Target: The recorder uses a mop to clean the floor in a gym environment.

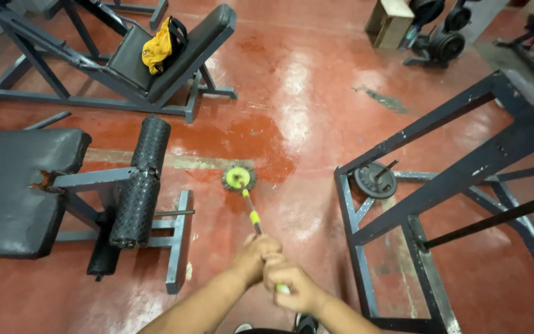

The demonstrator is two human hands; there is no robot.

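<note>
Both hands are closing around the near end of a mop handle [251, 213], stacked one ahead of the other at the bottom of the head view. Nearest the camera, the right hand [295, 287] is clenching the yellow-green grip at the very end of the pole, its fingers wrapping fully round it. Just ahead of it and touching it, the left hand [256, 255] is gripping the shaft in the same closed fist, so the left hand is sitting nearer the working end.

From those 2 fists the handle is running up and slightly to the left across the frame, away from the body, its long axis pointing almost straight ahead. Brown along most of its length, it is carrying 1 more yellow-green band partway down. At the far end the mop head [238, 178], a round grey tuft with a yellow-green centre, is lying on the red floor [316, 124], well ahead of the fingers and a little to their left.

Left of the mop head, a padded roller [141, 182] on a dark bench [13, 185] is standing near it but apart. Right of it, a blue-grey steel frame [440, 185] is holding 1 weight plate [375, 180] on a peg. Farther off, an inclined bench [156, 59] is carrying a yellow bag [161, 44], and a wooden box [389, 21] is sitting near stacked plates by the far edge.
</note>
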